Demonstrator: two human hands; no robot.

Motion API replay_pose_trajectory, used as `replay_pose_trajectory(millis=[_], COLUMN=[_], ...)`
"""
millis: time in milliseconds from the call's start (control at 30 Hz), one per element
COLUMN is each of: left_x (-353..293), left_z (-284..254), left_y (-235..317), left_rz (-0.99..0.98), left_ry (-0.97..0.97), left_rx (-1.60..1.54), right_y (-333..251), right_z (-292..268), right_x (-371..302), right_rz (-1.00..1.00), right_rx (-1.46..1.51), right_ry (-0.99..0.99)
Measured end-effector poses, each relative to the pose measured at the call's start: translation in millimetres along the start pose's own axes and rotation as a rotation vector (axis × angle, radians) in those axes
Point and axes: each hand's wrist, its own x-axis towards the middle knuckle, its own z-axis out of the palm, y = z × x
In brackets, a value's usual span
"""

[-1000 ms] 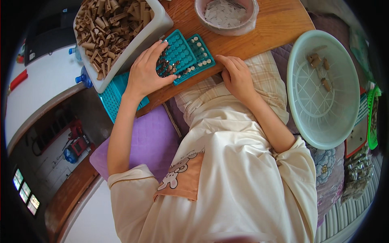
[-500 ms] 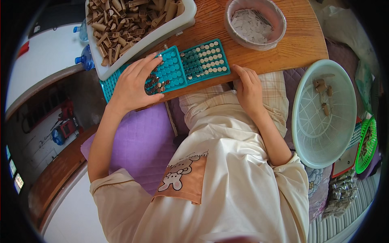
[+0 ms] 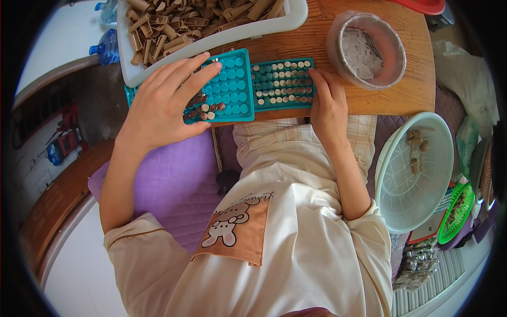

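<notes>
Resting flat, left hand spread on teal tray, right hand beside

Left hand and right hand flat, spread.

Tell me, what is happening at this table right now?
A seated person works at a wooden table. The left hand lies spread over a teal grid tray holding small round discs, most cells unfilled. The right hand steadies a second, nearly filled teal tray. Behind stand a white bin of brown pieces and a round tub of white bits.
</notes>
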Motion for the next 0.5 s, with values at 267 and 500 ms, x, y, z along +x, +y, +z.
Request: replay_pose_trajectory(millis=[267, 500], left_x=[-3.7, -8.9], left_z=[-18.2, -24.5], left_y=[-5.8, -12.8], left_rz=[0.013, -0.037], left_ry=[-0.023, 0.002], left_rx=[0.000, -0.007], right_y=[-24.8, -55.2], right_z=[10.1, 21.4], right_x=[7.3, 18.2], right_rz=[-0.129, -0.144], right_rx=[-0.037, -0.278], right_ry=[-0.102, -0.235])
